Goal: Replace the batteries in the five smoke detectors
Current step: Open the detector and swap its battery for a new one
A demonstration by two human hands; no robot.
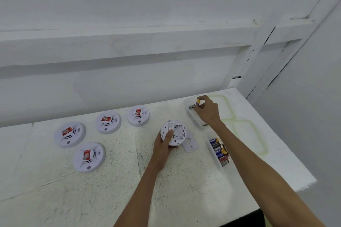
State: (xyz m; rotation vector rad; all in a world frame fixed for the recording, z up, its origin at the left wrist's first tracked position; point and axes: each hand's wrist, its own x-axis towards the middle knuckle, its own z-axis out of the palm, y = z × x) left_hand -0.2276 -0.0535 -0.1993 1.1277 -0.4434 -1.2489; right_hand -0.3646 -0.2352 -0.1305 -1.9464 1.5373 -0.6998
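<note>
My left hand grips a white smoke detector turned back side up, its battery compartment open and bare. The detector's grey cover plate lies on the table just right of it. My right hand pinches a purple-and-yellow battery over a clear plastic container at the back right, where another dark battery lies. A second clear container nearer to me holds several batteries.
Several other white smoke detectors with red labels sit face up on the left half of the table. Two clear lids with green rims lie at the right. A white wall stands behind; the table's right edge is close.
</note>
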